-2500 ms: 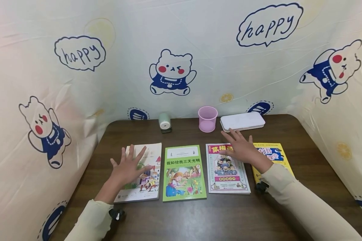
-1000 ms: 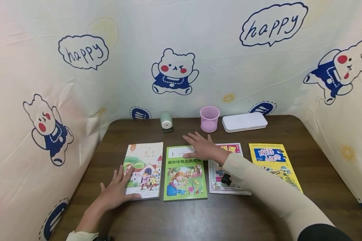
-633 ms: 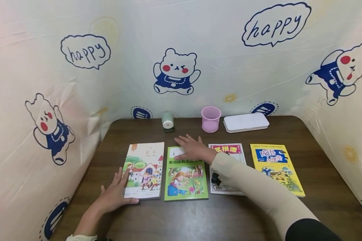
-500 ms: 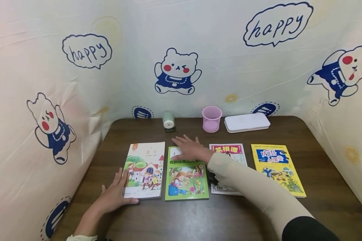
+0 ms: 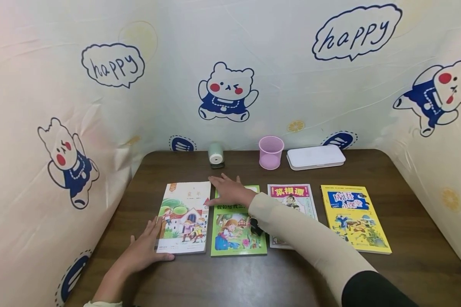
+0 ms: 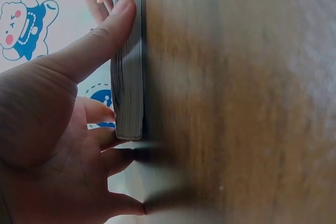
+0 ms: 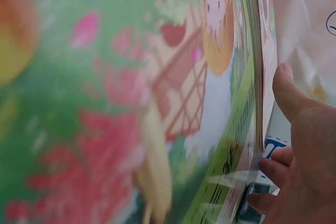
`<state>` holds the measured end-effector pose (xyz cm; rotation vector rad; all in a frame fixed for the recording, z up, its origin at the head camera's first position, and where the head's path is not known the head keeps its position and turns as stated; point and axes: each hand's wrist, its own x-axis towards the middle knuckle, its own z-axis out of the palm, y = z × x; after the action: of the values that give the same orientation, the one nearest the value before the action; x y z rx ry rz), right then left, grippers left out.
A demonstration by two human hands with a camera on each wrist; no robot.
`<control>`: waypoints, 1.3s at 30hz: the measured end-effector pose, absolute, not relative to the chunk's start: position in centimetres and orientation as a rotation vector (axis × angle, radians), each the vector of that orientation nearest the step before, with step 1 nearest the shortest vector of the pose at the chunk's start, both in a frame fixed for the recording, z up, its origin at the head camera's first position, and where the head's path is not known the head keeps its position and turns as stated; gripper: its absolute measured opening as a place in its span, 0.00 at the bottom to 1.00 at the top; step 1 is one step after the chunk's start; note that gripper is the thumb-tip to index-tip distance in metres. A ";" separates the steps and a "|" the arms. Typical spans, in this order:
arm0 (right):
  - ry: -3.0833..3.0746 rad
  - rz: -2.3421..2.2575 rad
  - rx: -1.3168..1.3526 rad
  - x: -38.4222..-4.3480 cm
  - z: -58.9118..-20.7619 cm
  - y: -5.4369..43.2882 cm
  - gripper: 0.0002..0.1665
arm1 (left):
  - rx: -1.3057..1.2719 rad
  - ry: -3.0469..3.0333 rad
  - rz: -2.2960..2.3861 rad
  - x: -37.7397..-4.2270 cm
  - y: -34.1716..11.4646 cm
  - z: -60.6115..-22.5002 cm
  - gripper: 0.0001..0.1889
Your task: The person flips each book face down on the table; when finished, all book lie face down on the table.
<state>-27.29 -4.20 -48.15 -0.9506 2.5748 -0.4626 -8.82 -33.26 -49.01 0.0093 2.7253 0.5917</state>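
A white storybook [image 5: 188,213] with a castle on its cover lies at the left of a row of books. My left hand [image 5: 140,253] rests at its near left corner, fingers along the left side. In the left wrist view the thumb [image 6: 118,19] lies against the book's page edge [image 6: 128,93]. Fairly straight fingers spread from my right hand [image 5: 230,192], above the top of the green storybook [image 5: 240,238] and reaching to the white book's upper right side. Part of the green cover is hidden under that hand and forearm.
Right of these lie a pink-and-white book [image 5: 292,192], partly under the right sleeve, and a yellow book [image 5: 355,217]. Along the table's back edge stand a small green device [image 5: 216,152], a pink cup [image 5: 271,152] and a white flat case [image 5: 316,157]. Printed cloth hangs behind.
My right hand has swept left from the right-hand books, across the green one, to the white book. My left hand has come down to the white book's near left corner. The books stay put.
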 end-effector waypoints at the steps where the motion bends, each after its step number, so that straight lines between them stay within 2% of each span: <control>1: 2.571 -0.471 -0.952 -27.3 -48.2 -4.4 0.61 | 0.007 2.722 0.591 -8.9 -33.2 -49.0 0.75; 17: 2.557 -0.496 -0.926 -27.3 -49.3 -5.4 0.60 | -0.011 2.729 0.558 -8.9 -33.3 -49.0 0.74; 39: 2.604 -0.512 -0.873 -27.1 -49.4 -5.5 0.60 | -0.021 2.749 0.790 -8.6 -33.5 -48.2 0.71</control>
<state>-27.15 -5.54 -49.40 -0.8726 2.6035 -0.5116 -8.65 -33.49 -48.25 -0.0215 2.7487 0.7904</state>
